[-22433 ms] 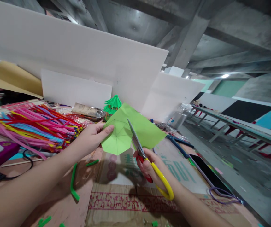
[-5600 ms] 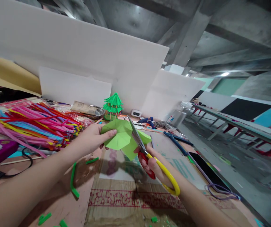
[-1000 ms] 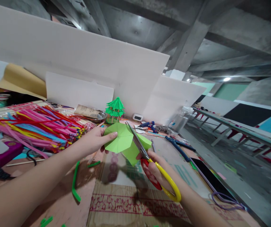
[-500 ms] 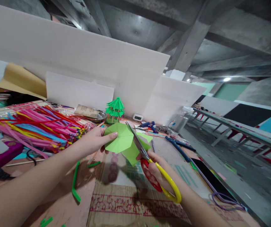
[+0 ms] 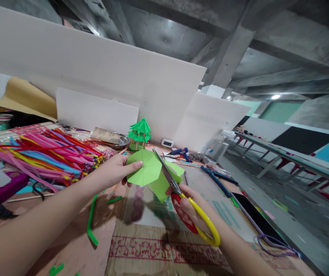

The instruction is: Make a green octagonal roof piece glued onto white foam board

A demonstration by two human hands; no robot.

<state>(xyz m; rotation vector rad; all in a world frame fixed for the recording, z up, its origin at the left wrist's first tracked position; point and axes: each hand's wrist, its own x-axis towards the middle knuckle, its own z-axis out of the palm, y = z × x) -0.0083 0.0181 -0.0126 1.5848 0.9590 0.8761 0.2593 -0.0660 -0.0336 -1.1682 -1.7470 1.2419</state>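
Observation:
My left hand (image 5: 124, 168) pinches a light green, many-sided sheet of paper (image 5: 145, 174) by its left edge, thumb on top. Creases run across the paper and meet near its middle. In my right hand (image 5: 194, 209) is a pair of scissors (image 5: 174, 184) with one red and one yellow handle loop. The blades point up and left along the right edge of the paper. More light green paper (image 5: 159, 187) shows beside and behind the blades; whether it is still joined to the sheet I cannot tell. Behind the paper stands a small green tiered pavilion model (image 5: 140, 132).
Many coloured pipe cleaners (image 5: 46, 153) lie at the left, above a purple glue gun (image 5: 6, 189). A blue glue gun (image 5: 180, 152), a small white clock (image 5: 167, 142), dark blue pliers (image 5: 216, 180) and a phone (image 5: 257, 216) lie at the back and right. White boards (image 5: 95, 69) stand behind.
Hardly anything differs. The green paper at the right of the blades has shifted very slightly; both hands, the sheet and the scissors keep nearly the same place.

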